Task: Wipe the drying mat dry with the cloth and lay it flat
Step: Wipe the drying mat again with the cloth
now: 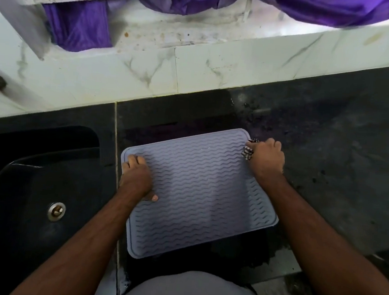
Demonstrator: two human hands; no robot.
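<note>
Right hand (266, 156) grip fisted on the checked cloth (248, 151) at the mat's far right corner; left hand (136, 176) spread, pinning the left edge. Mat (196, 194) flat on the worktop (340, 147) beside the sink (46, 182). Wipe along the ridges, keep it pinned.

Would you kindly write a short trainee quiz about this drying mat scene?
1. True or false: the drying mat hangs over the sink.
2. Which hand grips the checked cloth? A left hand; B right hand
3. Fill in: the left hand presses the mat's ___ edge.

Key: 1 false, it lies flat on the dark countertop; 2 B; 3 left.
</note>
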